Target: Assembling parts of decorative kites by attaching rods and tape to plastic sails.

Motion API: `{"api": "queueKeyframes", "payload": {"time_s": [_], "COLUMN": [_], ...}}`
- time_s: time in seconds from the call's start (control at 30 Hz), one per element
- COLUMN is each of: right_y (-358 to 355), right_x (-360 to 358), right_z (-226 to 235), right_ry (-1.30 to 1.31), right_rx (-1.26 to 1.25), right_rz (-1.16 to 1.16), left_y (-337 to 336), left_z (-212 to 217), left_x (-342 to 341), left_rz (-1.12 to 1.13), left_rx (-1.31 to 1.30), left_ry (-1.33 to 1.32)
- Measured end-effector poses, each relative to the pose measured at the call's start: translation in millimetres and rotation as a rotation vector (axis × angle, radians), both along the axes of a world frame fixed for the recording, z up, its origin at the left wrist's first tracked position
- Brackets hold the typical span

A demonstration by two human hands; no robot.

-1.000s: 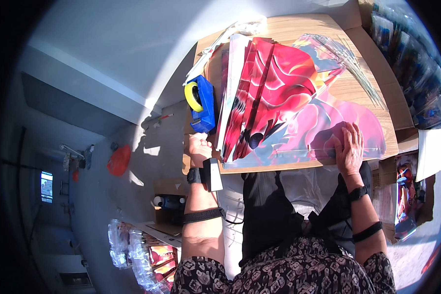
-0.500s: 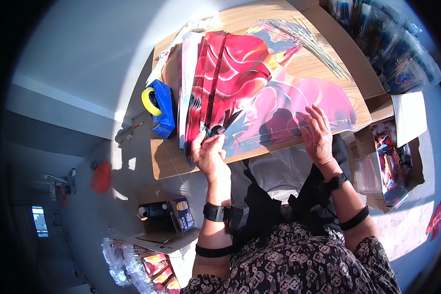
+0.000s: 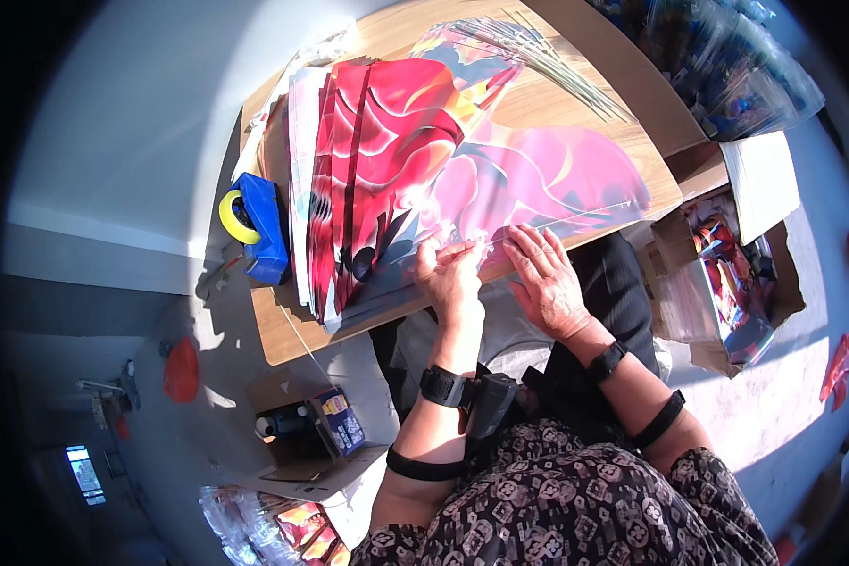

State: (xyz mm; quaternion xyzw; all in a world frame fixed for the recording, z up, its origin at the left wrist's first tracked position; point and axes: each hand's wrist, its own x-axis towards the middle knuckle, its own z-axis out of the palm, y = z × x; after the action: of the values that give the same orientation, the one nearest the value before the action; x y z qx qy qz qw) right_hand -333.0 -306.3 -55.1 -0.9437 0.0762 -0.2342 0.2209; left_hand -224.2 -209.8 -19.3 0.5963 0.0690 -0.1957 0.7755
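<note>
A large pink and red printed sheet (image 3: 538, 179) lies spread on the wooden table (image 3: 283, 335). To its left, a fanned stack of similar red sheets (image 3: 368, 160) overlaps it. My left hand (image 3: 451, 279) is curled at the sheet's near edge, its fingertips pinching the end of a thin pale rod (image 3: 557, 224) that runs along that edge. My right hand (image 3: 549, 280) lies flat beside it, fingers spread on the sheet and holding nothing. Both wrists carry black bands.
A blue tape dispenser with a yellow roll (image 3: 255, 224) stands at the table's left edge. A bundle of thin rods (image 3: 557, 57) lies at the far side. Open cardboard boxes of coloured packets (image 3: 726, 274) stand to the right. A small box (image 3: 302, 429) sits on the floor at lower left.
My left hand has moved from the table's left edge by the tape dispenser to the sheet's near edge, close to my right hand. My right hand stays pressed on the sheet.
</note>
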Motion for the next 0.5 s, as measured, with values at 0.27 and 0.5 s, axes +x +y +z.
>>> {"api": "queueKeyframes", "payload": {"time_s": [0.27,0.5], "right_y": [-1.9,-2.5], "right_x": [0.3,-0.3], "right_z": [-2.6,-0.5], "right_ry": [-0.006,-0.026], "right_rx": [0.025,0.049], "right_rz": [0.017,0.021], "left_y": [-9.0,-13.4], "left_z": [-3.2,-14.3], "left_x": [-2.5,0.3], "left_rz": [0.036,0.047], "left_rx": [0.039,0.057], "left_ry": [0.021,-0.025]}}
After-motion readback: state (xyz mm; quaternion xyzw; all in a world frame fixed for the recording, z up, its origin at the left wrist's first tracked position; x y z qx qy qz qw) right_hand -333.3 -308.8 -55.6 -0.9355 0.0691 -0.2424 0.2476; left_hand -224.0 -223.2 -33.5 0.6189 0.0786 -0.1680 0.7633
